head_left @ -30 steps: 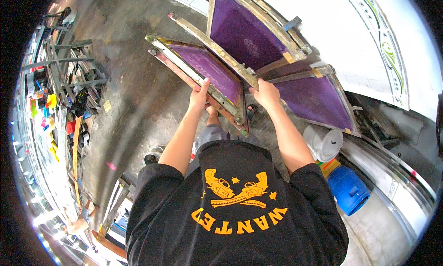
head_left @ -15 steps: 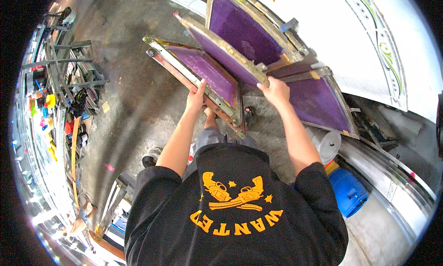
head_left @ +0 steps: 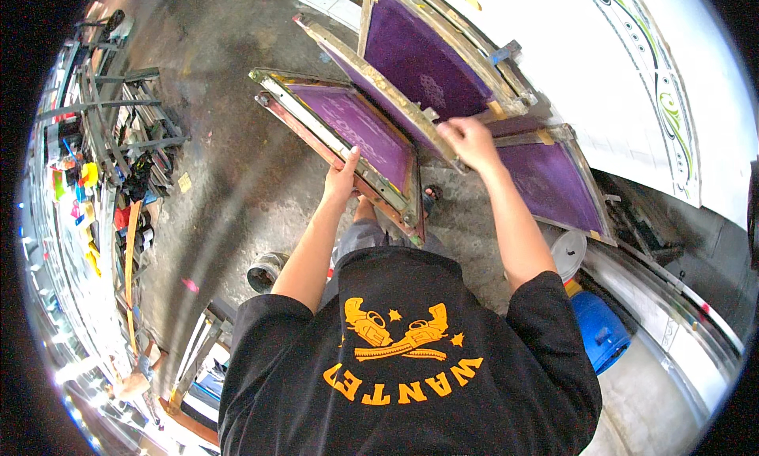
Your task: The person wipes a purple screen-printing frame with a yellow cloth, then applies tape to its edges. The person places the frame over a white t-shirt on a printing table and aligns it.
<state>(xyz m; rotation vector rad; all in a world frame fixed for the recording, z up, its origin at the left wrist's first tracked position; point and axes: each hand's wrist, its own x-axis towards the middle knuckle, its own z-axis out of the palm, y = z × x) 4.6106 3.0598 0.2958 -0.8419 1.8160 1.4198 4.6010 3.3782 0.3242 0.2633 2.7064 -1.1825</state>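
My left hand [head_left: 341, 182] grips the near edge of screen printing frames held together, thumb on top. The inner one is a screen printing frame with purple mesh [head_left: 360, 125]; a reddish frame edge [head_left: 304, 134] lies along its outer side. My right hand [head_left: 472, 142] is curled at the near end of another screen printing frame [head_left: 378, 78], tilted between the held ones and those at the wall. Its fingertips are partly hidden. Two more purple screens lean behind: an upper one [head_left: 423, 60] and a lower one [head_left: 549, 183] right of my right hand.
A white panel with a green and black scroll pattern [head_left: 668, 100] stands at the right. Below it are a round pale lid [head_left: 568, 252] and a blue drum [head_left: 598, 329]. Racks of dark bars [head_left: 130, 116] and colourful containers line the left. Concrete floor [head_left: 213, 84] lies between.
The frame at my right hand has tipped left, toward the held frames, and its near end has dropped lower beside the hand. My left hand and its frames have shifted slightly right and down.
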